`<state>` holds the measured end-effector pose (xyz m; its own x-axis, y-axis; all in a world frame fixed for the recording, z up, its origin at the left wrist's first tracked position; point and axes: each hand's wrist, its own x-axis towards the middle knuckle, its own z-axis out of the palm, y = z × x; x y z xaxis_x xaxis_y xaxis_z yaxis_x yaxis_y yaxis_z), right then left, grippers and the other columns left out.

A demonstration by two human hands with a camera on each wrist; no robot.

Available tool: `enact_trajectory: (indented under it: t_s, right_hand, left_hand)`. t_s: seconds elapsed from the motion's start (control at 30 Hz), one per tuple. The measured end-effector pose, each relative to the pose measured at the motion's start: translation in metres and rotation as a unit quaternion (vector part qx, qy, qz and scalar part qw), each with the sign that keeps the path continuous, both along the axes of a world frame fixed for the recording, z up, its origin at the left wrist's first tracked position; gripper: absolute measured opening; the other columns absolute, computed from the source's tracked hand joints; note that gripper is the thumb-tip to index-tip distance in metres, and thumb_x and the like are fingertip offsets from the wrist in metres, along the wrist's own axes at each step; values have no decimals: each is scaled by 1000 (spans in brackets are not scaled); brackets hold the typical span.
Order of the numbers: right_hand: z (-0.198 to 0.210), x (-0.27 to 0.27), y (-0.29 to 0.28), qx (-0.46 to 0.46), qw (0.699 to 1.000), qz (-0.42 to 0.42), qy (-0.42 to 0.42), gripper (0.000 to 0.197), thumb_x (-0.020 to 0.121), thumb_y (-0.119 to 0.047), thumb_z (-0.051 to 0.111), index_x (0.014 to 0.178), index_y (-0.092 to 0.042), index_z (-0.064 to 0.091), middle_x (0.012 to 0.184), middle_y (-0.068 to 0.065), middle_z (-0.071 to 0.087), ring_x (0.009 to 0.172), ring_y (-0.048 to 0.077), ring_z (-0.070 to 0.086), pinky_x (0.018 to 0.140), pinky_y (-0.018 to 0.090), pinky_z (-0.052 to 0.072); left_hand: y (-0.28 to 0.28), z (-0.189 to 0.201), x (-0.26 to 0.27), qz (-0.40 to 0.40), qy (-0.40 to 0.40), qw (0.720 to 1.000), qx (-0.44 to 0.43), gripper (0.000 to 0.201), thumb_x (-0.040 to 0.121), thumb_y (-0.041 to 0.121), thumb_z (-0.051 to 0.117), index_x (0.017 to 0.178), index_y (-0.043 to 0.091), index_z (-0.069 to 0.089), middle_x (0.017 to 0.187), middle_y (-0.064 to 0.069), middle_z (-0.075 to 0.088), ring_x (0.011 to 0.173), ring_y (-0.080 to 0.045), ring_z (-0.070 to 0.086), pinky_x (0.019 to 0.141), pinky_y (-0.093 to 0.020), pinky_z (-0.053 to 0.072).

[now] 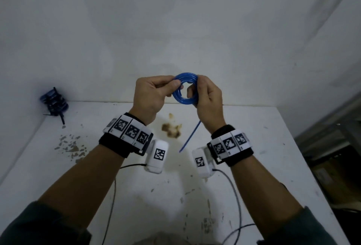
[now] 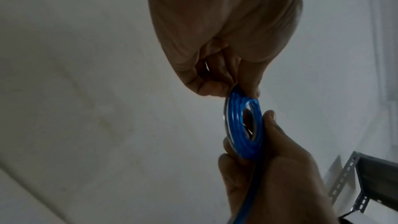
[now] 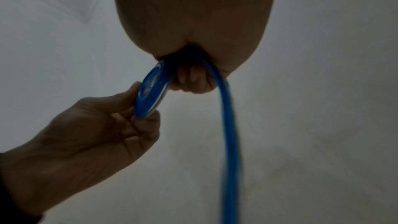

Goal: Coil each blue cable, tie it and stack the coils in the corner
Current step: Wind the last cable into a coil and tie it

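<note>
A small coil of blue cable (image 1: 185,89) is held up in the air above the white table (image 1: 273,147), in front of the pale wall. The coil is pinched on its left side between the thumb and curled fingers of the left hand (image 1: 150,96), and its right side is gripped by the right hand (image 1: 209,98), whose fingers are curled through and around the ring. Several turns are seen lying side by side in the left wrist view, on the coil (image 2: 243,129). A loose tail (image 1: 190,137) of the same cable hangs from the right hand down toward the table, just beside a brown stain (image 1: 172,130); in the right wrist view the tail (image 3: 228,142) is seen to leave the palm and drop in a smooth curve.

Far to the left of the coil, in the table's corner against the wall, a stack of finished coils (image 1: 54,102) is seen, with dark ties sticking out.

The cable is judged to be light, smooth and springy: the turns would probably spring open if the pinch were eased. Hold is best kept across all turns at once, on opposite sides of the ring, while the tail is fed round. A slippery jacket is suspected, so a firm pinch would be needed before tying.
</note>
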<state>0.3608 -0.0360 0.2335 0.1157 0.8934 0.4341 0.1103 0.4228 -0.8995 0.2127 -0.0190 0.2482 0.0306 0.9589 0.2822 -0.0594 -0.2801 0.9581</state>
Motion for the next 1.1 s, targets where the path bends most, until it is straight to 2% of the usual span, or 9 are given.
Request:
enact_trajectory:
  t_s: [0.17, 0.3, 0.37, 0.43, 0.6, 0.77, 0.9, 1.0, 1.1]
  right_hand:
    - [-6, -21, -5, 6, 991, -89, 98, 32, 108, -13, 31, 93, -1, 57, 67, 4, 49, 59, 9, 45, 56, 22, 39]
    - [-5, 2, 7, 18, 997, -33, -61, 28, 104, -18, 38, 83, -9, 55, 63, -5, 47, 56, 7, 42, 57, 25, 37]
    - [2, 11, 11, 24, 983, 24, -180, 26, 102, -21, 41, 83, -14, 58, 65, -9, 50, 58, 6, 47, 60, 26, 40]
    - [11, 12, 13, 18, 973, 60, -221, 26, 102, -22, 43, 81, -19, 58, 63, -11, 51, 58, 6, 48, 61, 24, 40]
    - [12, 2, 3, -15, 1000, -17, -14, 35, 105, -22, 46, 77, -7, 61, 60, 1, 51, 54, 11, 44, 52, 26, 37]
    - [0, -23, -10, -44, 987, -75, 134, 42, 109, -22, 32, 75, -9, 52, 62, 2, 41, 56, 10, 38, 55, 22, 36]
    - [-1, -2, -5, -43, 998, -38, -6, 37, 108, -18, 36, 74, -16, 51, 64, -5, 47, 58, 3, 46, 62, 19, 40]
    - [8, 12, 1, -35, 986, 24, -163, 35, 106, -21, 40, 73, -21, 51, 65, -7, 49, 61, 9, 47, 63, 31, 41]
    - [14, 6, 0, -24, 996, -9, -90, 35, 105, -23, 42, 73, -14, 51, 63, -2, 47, 59, 10, 44, 58, 28, 38]
  left_hand:
    - [-7, -8, 10, -5, -37, 998, -41, 17, 88, 1, 67, 105, 3, 72, 76, 0, 76, 70, -11, 68, 66, -21, 51]
    - [-5, 0, -14, -100, 104, 987, -75, 10, 88, 11, 69, 96, 10, 76, 88, -9, 77, 76, -18, 69, 64, -28, 52]
    - [-2, 7, -22, -132, 175, 973, -71, 12, 86, 16, 72, 97, 13, 77, 88, -7, 77, 74, -13, 68, 63, -27, 49]
    - [2, 15, -24, -124, 198, 970, -71, 7, 83, 16, 76, 89, 14, 78, 80, -5, 77, 67, -8, 65, 61, -24, 46]
    - [2, 16, -14, -61, 86, 994, -35, 6, 84, 8, 74, 87, 5, 77, 76, -10, 75, 67, -15, 63, 62, -23, 48]
    - [-10, -2, 5, -34, -1, 997, -70, 7, 87, 9, 71, 87, 5, 77, 79, -10, 75, 74, -21, 66, 70, -30, 52]
    - [-11, -5, -7, -96, 92, 987, -92, 9, 88, 13, 71, 93, 10, 77, 88, -8, 77, 80, -18, 71, 68, -27, 54]
    - [-5, 5, -17, -125, 158, 975, -93, 14, 86, 15, 73, 97, 7, 77, 88, -9, 77, 80, -19, 70, 64, -26, 53]
    - [-6, 10, -10, -101, 105, 986, -76, 8, 87, 11, 72, 89, 5, 77, 82, -11, 76, 75, -19, 69, 65, -25, 54]
